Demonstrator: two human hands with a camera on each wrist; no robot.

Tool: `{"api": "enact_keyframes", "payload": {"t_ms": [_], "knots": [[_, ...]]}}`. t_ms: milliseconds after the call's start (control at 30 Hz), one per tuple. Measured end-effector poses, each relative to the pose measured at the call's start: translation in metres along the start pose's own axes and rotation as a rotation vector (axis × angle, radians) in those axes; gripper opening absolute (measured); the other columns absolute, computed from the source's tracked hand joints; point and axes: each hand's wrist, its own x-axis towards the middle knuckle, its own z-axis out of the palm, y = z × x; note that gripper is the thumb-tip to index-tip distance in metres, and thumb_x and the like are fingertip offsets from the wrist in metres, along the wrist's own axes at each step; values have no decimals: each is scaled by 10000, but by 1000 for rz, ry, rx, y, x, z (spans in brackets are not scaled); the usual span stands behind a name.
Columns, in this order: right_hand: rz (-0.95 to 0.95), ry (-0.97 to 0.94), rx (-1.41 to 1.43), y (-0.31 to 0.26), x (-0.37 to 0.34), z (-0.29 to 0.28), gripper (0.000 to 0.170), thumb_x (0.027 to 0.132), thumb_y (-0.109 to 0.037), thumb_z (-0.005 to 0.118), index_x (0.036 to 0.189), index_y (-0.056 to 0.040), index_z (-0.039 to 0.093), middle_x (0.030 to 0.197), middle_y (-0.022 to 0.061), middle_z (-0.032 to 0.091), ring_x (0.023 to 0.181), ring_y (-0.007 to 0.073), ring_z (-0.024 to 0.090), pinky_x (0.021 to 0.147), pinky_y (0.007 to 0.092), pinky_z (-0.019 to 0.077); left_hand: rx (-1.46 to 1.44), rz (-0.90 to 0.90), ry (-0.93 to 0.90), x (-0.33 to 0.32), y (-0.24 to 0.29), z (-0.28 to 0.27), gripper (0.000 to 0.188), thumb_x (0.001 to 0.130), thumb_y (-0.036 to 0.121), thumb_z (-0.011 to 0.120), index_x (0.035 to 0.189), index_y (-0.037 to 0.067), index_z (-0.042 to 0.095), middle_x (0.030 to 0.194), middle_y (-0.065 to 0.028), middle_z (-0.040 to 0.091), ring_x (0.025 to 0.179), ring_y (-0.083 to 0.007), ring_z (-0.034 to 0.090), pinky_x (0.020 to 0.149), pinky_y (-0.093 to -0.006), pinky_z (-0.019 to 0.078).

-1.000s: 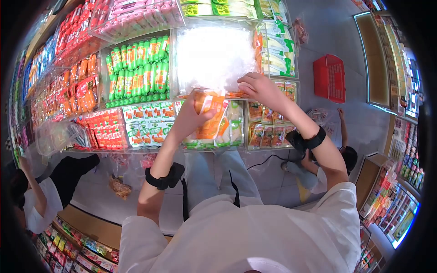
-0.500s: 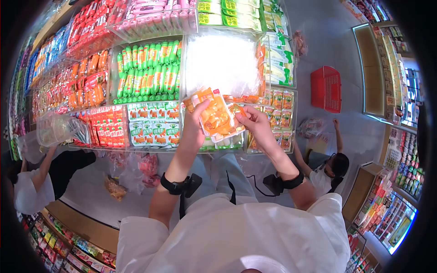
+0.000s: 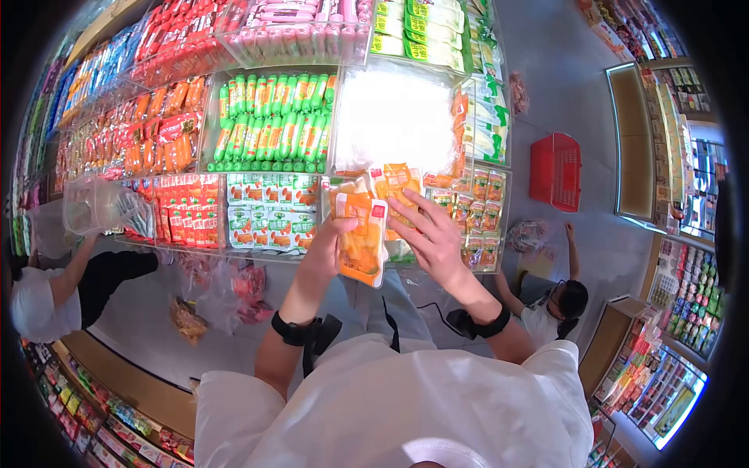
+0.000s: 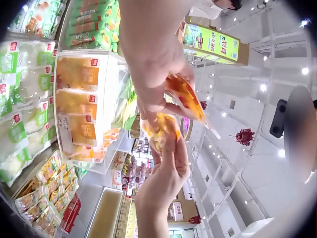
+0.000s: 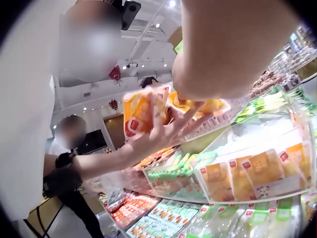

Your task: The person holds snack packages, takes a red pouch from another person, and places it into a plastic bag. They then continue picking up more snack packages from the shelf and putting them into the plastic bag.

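In the head view, my left hand point(image 3: 321, 248) grips a flat, clear-and-orange snack packet point(image 3: 361, 242), thumb across its front. Another orange packet point(image 3: 396, 187) sits partly behind it, with the fingers of my right hand point(image 3: 433, 243) spread over its face. The left wrist view shows my right hand point(image 4: 166, 183) pinching a packet point(image 4: 161, 131) between thumb and fingers, close beside the packet point(image 4: 185, 94) in my left hand. Both hands are above the front of the display, just before a clear bin point(image 3: 394, 117) with a glaring white interior.
Bins of green-wrapped sausages point(image 3: 273, 117) and white-and-green packets point(image 3: 271, 214) lie to the left. On the right are small orange packets point(image 3: 476, 210). A red basket point(image 3: 555, 173) stands on the floor. One person point(image 3: 550, 308) is at right, another point(image 3: 58, 292) at left.
My right hand has come from the clear bin's edge to the packets at my left hand. The packets, overlapping half a second ago, are now turned and spread, one lower in front.
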Motion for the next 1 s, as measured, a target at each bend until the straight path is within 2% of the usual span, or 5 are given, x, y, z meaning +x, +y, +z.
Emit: {"api": "enact_keyframes", "payload": {"t_ms": [200, 367, 467, 833, 1000], "knots": [[140, 66, 439, -3, -7, 5, 257, 738, -92, 637, 982, -19, 598, 1152, 128, 547, 1133, 285, 470, 948, 424, 356, 150, -52, 31, -1, 7, -6, 523, 718, 78, 514, 1219, 2, 383, 1056, -112, 570, 926, -189, 599, 789, -319, 504], [871, 140, 1121, 8, 9, 16, 199, 846, -57, 569, 1034, 2, 545, 882, 4, 592, 786, 48, 515, 692, 196, 413, 227, -159, -96, -4, 14, -11, 493, 748, 28, 587, 1205, -15, 409, 1094, -115, 563, 985, -169, 573, 838, -311, 472], [923, -86, 1071, 18, 7, 23, 177, 852, -57, 559, 1022, -6, 551, 839, -14, 603, 738, 36, 522, 658, 180, 402, 358, -251, -95, -3, 14, -16, 499, 753, 20, 611, 1208, -19, 410, 1093, -114, 566, 985, -165, 572, 838, -310, 472], [1015, 146, 1065, 160, 152, 100, 313, 780, -69, 637, 1040, 46, 506, 792, 50, 597, 624, 86, 544, 579, 231, 455, 221, 39, 216, -28, 28, -32, 437, 790, 57, 505, 1209, 25, 389, 1088, -95, 542, 950, -183, 582, 780, -325, 503], [1048, 110, 466, 224, 170, 169, 353, 724, -150, 706, 957, 30, 511, 785, 100, 607, 660, 165, 583, 588, 273, 457, 188, 26, 254, -35, 20, -44, 398, 788, 53, 532, 1168, 4, 426, 1013, -95, 586, 890, -180, 611, 768, -323, 509]]}}
